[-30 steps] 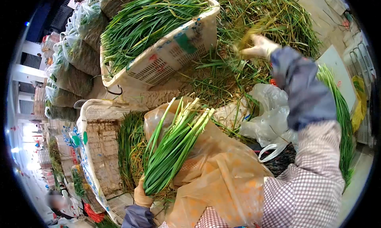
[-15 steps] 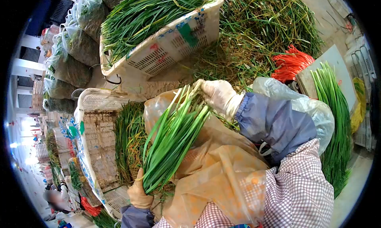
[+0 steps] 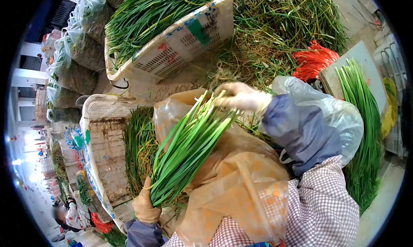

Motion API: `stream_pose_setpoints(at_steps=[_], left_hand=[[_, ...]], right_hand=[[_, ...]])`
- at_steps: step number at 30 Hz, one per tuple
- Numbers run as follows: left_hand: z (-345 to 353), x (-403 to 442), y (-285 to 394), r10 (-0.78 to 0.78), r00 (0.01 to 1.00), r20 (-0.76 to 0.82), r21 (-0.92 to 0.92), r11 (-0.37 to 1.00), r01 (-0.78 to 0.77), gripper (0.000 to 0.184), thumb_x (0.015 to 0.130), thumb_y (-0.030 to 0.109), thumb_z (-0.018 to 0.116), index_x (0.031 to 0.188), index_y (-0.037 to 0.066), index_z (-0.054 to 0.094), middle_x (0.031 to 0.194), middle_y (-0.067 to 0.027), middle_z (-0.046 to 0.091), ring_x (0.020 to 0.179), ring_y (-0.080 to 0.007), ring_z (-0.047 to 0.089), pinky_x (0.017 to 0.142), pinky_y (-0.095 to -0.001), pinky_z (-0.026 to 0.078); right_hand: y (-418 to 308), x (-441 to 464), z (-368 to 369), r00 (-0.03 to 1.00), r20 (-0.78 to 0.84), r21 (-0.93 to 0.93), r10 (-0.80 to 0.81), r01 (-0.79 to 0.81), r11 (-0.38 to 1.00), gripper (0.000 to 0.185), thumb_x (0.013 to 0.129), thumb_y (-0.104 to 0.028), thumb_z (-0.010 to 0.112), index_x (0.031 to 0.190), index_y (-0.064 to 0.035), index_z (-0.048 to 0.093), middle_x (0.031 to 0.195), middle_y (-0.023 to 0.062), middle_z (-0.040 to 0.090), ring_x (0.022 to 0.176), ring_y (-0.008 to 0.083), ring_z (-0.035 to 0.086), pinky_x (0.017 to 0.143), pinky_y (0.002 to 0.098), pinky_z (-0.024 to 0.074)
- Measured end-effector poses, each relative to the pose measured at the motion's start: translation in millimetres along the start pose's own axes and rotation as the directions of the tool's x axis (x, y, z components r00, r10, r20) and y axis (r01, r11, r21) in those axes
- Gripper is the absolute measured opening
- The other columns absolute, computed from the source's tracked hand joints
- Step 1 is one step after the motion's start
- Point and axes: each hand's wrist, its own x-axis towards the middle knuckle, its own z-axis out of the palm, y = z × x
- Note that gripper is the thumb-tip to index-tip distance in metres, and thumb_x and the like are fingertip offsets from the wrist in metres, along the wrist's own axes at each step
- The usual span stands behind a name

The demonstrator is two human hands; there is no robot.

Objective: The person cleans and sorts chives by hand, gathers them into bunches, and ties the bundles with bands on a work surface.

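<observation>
A bunch of garlic chives (image 3: 187, 154) lies slantwise over my lap, its pale stem ends up and its green leaves toward me. My gloved left hand (image 3: 146, 206) is closed around the leaf end. At the stem ends is my gloved right hand (image 3: 245, 97), blurred by motion, its fingers stretched out and somewhat apart over the stems. Dry trimmings (image 3: 221, 76) show just above those fingers. Under the bunch, an orange-patterned plastic apron (image 3: 241, 191) covers my lap.
A crate of chives (image 3: 189, 38) stands ahead, beside a heap of loose leaves (image 3: 292, 27). Another crate (image 3: 109, 161) is at my left. Red ties (image 3: 316, 62) and a chive bundle (image 3: 361, 135) lie right. Filled bags (image 3: 77, 70) line the left; a person (image 3: 71, 214) is behind.
My right hand has gone from gripping the stem ends to stretched, parted fingers, drawn slightly right. Loose trimmings now show above it. My left hand and the bunch have shifted slightly left.
</observation>
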Motion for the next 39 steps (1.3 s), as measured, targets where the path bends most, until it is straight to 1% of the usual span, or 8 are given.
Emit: stream_pose_setpoints(at_steps=[6,10,15,19,24,28,32,39], left_hand=[[-16.2,3.2,9.8,-0.038,0.997,0.070,0.020,0.999,0.037,0.075,0.066,0.007,0.072,0.136,0.008,0.043,0.099,-0.0170,0.067,0.076,-0.0355,0.066,0.064,-0.0383,0.052],[-11.0,-2.9,8.6,-0.266,0.936,0.230,-0.086,0.953,0.292,0.073,0.068,0.006,0.071,0.136,0.009,0.043,0.099,-0.0177,0.066,0.082,-0.0380,0.065,0.068,-0.0381,0.052],[-0.2,2.0,7.9,-0.173,0.968,0.184,-0.157,0.967,0.203,0.073,0.069,0.004,0.070,0.137,0.011,0.043,0.102,-0.0188,0.066,0.086,-0.0359,0.066,0.071,-0.0361,0.052],[-2.4,-1.2,7.5,-0.152,0.979,0.137,-0.161,0.972,0.173,0.071,0.071,0.001,0.068,0.137,0.009,0.042,0.105,-0.0185,0.066,0.090,-0.0326,0.066,0.075,-0.0336,0.051],[37.4,-45.0,-5.1,-0.313,0.894,0.321,-0.590,0.673,0.447,0.058,0.076,-0.004,0.065,0.130,0.000,0.043,0.112,-0.0153,0.063,0.100,-0.0223,0.062,0.085,-0.0303,0.048],[42.7,-42.1,24.3,-0.401,0.683,0.610,-0.645,0.249,0.722,0.062,0.074,0.001,0.073,0.128,0.000,0.042,0.116,-0.0126,0.061,0.101,-0.0190,0.060,0.086,-0.0300,0.048],[60.4,-55.4,9.5,-0.370,0.524,0.768,-0.493,0.181,0.851,0.072,0.072,0.006,0.077,0.132,0.000,0.039,0.119,-0.0131,0.059,0.106,-0.0180,0.058,0.090,-0.0307,0.046],[-31.3,21.2,-21.4,0.069,0.666,0.742,-0.546,0.638,0.542,0.080,0.067,0.007,0.078,0.136,0.000,0.038,0.128,-0.0152,0.053,0.120,-0.0277,0.050,0.100,-0.0383,0.040]], right_hand=[[36.0,7.6,6.3,0.907,-0.340,-0.047,-0.248,0.247,0.968,0.017,0.092,-0.020,0.057,0.098,-0.0059,0.065,0.079,0.0056,0.066,0.075,0.0179,0.060,0.072,0.0319,0.0498],[93.6,8.2,-78.9,0.593,-0.622,0.512,0.511,-0.185,0.839,0.018,0.091,-0.021,0.060,0.097,-0.0061,0.066,0.081,0.0053,0.066,0.071,0.0130,0.060,0.061,0.0271,0.0517],[-13.1,-8.5,-31.1,0.985,-0.073,0.250,0.154,-0.131,0.959,0.055,0.086,-0.045,0.061,0.126,-0.0083,0.050,0.118,0.0141,0.056,0.082,0.0193,0.062,0.072,0.0326,0.0515],[-32.2,-4.2,13.6,0.994,-0.067,-0.273,-0.091,0.069,0.960,0.026,0.088,-0.030,0.062,0.095,-0.0054,0.063,0.085,0.0149,0.065,0.082,0.0235,0.062,0.072,0.0368,0.0491],[42.8,21.8,-62.3,0.712,-0.660,0.246,0.239,-0.096,0.965,0.017,0.093,-0.016,0.054,0.100,-0.0053,0.064,0.081,0.0073,0.064,0.067,0.0160,0.058,0.066,0.0276,0.0499],[79.2,-24.7,-78.4,0.837,-0.546,-0.322,0.026,-0.239,0.916,0.050,0.088,-0.029,0.061,0.131,-0.0065,0.047,0.111,0.0151,0.062,0.089,0.0188,0.062,0.074,0.0332,0.0521],[1.7,-56.8,-16.7,0.874,0.376,0.593,0.308,-0.483,0.644,0.062,0.088,-0.038,0.062,0.136,-0.0072,0.040,0.122,0.0136,0.056,0.098,0.0168,0.059,0.074,0.0266,0.0516],[17.7,-24.5,79.2,0.982,0.189,0.913,0.014,-0.181,0.366,0.055,0.081,-0.031,0.073,0.124,-0.0066,0.050,0.115,0.0049,0.059,0.101,0.0167,0.057,0.089,0.0327,0.0445]])
